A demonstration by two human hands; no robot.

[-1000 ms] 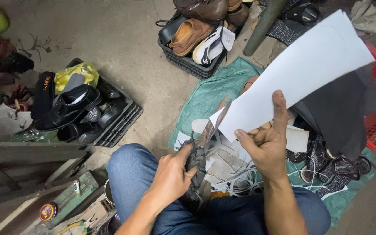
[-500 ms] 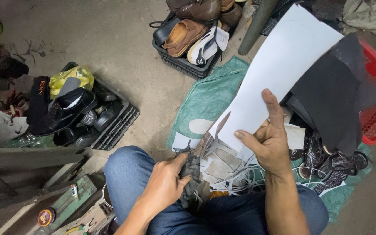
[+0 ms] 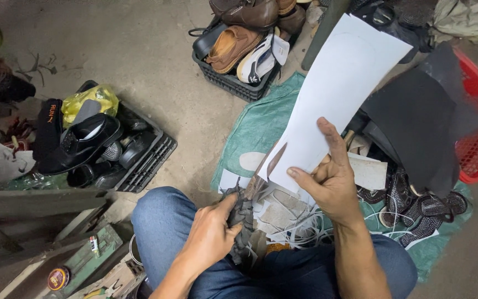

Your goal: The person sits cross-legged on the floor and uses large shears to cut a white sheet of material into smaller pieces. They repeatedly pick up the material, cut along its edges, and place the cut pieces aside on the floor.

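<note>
The right hand [image 3: 330, 180] pinches a white sheet [image 3: 338, 94] above the green tarp [image 3: 261, 124]; the left hand [image 3: 211, 235] grips scissors [image 3: 250, 194] at the sheet's lower edge. 2 shoe crates [image 3: 228, 83] border bare concrete beyond the tarp. Wrapped scissor handles stay hidden.

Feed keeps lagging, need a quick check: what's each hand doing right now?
Left hand: closed around the wrapped handles of the scissors.
Right hand: closed, pinching the white sheet.
</note>
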